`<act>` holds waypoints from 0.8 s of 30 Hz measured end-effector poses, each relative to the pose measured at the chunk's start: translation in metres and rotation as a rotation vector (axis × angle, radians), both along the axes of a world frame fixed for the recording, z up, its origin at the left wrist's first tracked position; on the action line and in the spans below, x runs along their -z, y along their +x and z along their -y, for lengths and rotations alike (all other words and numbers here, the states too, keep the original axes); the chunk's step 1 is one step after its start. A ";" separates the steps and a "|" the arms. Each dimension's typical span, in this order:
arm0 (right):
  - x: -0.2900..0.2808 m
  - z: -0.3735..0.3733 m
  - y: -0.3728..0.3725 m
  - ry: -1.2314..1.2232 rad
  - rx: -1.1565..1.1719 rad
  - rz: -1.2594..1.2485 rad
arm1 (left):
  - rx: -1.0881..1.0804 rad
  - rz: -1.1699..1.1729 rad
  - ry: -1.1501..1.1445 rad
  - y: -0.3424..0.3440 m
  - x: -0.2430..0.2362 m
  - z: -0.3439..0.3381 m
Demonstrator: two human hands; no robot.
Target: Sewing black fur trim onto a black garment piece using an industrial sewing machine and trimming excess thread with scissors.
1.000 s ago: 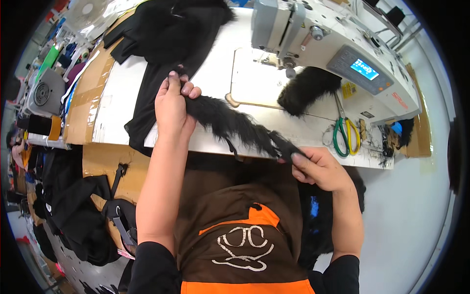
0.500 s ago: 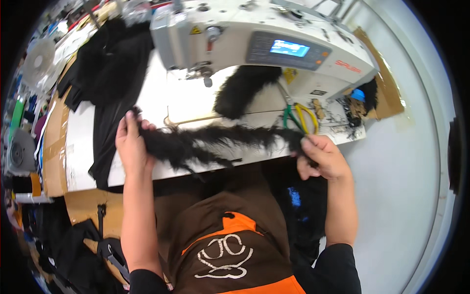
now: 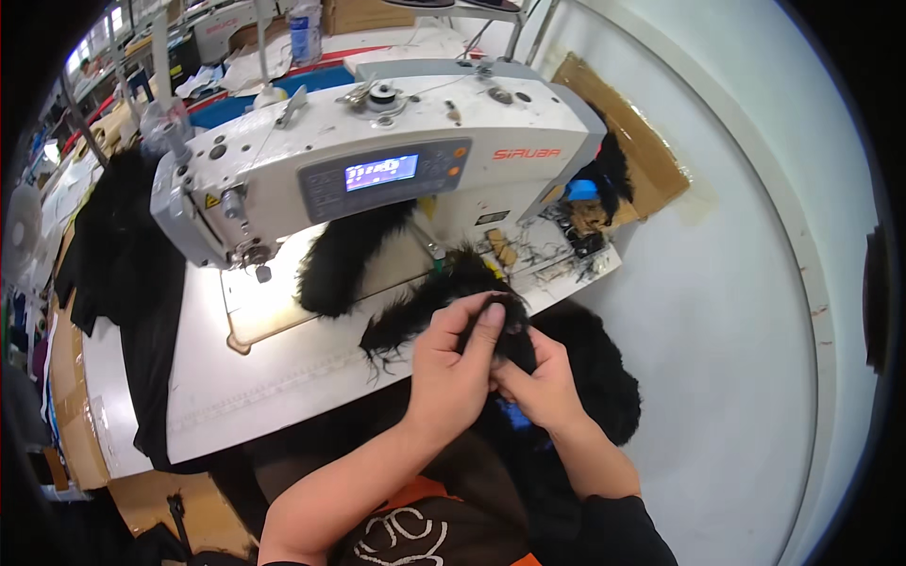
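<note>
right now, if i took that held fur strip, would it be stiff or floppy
The fur strip looks floppy, since it bends beyond the left hand. It is probably light, being narrow and shaggy. Its wispy end might snag, given the loose strands.

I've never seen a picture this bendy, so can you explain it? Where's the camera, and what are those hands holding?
The camera sits on a person's head, looking down. Its very wide lens makes straight edges look curved. There's no robot: you see that person's own left hand and right hand, close together, holding black fur. In front of them is a sewing machine with a lit screen. It stands on a white table. More fur lies under its arm, and black cloth lies at the left.
</note>
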State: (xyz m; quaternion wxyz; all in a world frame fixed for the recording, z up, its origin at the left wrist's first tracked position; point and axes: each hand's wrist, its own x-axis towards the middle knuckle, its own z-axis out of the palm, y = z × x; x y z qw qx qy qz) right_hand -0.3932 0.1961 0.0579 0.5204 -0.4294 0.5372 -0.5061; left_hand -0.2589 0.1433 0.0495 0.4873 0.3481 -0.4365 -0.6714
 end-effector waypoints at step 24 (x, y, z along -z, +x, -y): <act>-0.176 0.250 -0.262 -0.366 0.601 -0.384 | 0.021 0.478 -0.563 0.026 0.028 -0.035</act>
